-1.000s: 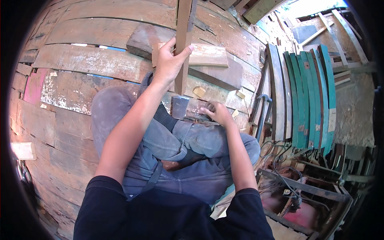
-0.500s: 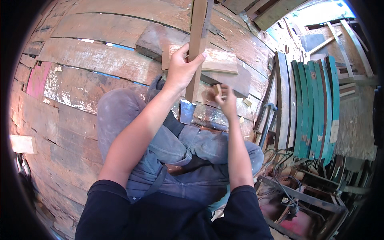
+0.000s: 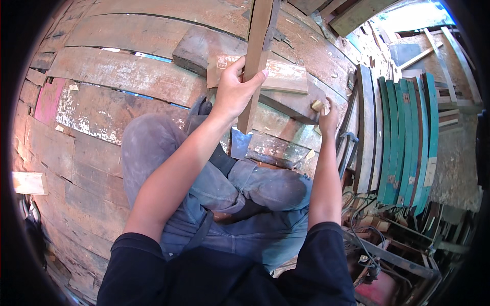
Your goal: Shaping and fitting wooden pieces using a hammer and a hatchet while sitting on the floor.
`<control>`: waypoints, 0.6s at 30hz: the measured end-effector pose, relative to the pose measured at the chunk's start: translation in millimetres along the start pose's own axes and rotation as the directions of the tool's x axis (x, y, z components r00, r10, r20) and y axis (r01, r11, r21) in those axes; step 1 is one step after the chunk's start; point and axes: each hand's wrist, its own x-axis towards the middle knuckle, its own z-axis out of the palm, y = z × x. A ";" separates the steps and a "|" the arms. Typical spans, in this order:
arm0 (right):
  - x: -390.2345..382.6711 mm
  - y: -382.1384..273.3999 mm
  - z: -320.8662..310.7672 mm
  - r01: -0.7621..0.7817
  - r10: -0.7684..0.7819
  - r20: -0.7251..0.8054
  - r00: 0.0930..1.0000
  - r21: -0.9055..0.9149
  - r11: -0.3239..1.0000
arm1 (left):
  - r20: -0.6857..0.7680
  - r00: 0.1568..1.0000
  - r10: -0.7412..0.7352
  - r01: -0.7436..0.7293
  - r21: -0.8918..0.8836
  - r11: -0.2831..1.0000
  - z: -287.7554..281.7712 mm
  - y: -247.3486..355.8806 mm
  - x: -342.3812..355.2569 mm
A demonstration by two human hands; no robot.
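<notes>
Raised since a second ago: right hand (image 3: 326, 116), formerly low beside the knee, now lifted off to the right with its fingers closed round a small pale wooden handle (image 3: 318, 106), the tool's head not discernible. Head view, item one: left hand (image 3: 236, 92), fingers and thumb wrapped about an upright wooden slat (image 3: 253, 61), which stands on a weathered block (image 3: 265, 76) ahead of the crossed, jeans-clad legs (image 3: 240, 194), judged steadied for a blow. Head view, surroundings: rough plank floor (image 3: 117, 76); teal curved boards (image 3: 403, 137) stacked at right.
</notes>
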 end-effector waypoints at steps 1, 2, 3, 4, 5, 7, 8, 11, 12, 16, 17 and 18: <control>-3.9 -17.5 -5.7 -0.012 0.012 0.008 1.000 0.017 1.000 | -0.009 1.000 0.000 0.000 0.007 1.000 -2.7 -0.6 0.0; -10.1 -35.3 -12.0 -0.039 0.030 0.100 0.995 0.085 0.996 | -0.011 1.000 -0.001 0.001 0.007 1.000 -5.3 -1.8 -0.3; -18.1 -47.0 -22.5 -0.070 0.044 0.183 0.982 0.137 0.988 | -0.002 1.000 0.000 0.000 -0.005 1.000 -3.1 -2.0 0.6; -34.6 -51.9 -27.0 -0.083 -0.004 0.348 0.937 0.236 0.968 | 0.003 1.000 0.000 0.000 -0.007 1.000 -1.1 -2.2 1.1; -49.4 -57.0 -30.9 -0.105 -0.102 0.589 0.802 0.308 0.946 | -0.004 1.000 -0.008 0.008 0.007 1.000 1.1 -1.9 1.8; -94.5 -70.2 -33.7 0.183 -0.228 0.780 0.582 0.148 0.972 | 0.003 1.000 -0.021 0.021 0.015 1.000 5.5 -3.8 1.2; -112.9 -79.1 -32.3 0.326 -0.217 0.854 0.474 0.059 0.944 | 0.010 1.000 0.000 0.000 0.009 1.000 4.3 -4.3 0.8; -133.9 -87.9 -27.5 0.266 -0.161 0.909 0.385 0.058 0.962 | 0.035 0.999 0.039 -0.040 0.016 0.999 1.0 -12.0 -0.5; -122.1 -97.0 -31.8 0.325 -0.108 0.956 0.271 0.015 0.946 | 0.042 0.998 0.054 -0.056 0.040 0.998 0.9 -10.7 -0.6; -113.1 -98.8 -57.6 0.371 -0.134 0.910 0.392 -0.023 0.928 | -0.012 0.994 0.107 -0.105 0.087 0.991 1.4 -11.5 -6.8; -109.4 -97.7 -66.7 0.471 -0.165 0.891 0.423 -0.060 0.880 | -0.011 0.993 0.114 -0.112 0.084 0.990 -1.2 -12.8 -6.0; -106.6 -99.8 -76.7 0.472 -0.164 0.889 0.427 -0.065 0.879 | -0.004 0.992 0.130 -0.129 0.108 0.986 -4.8 -12.3 -4.1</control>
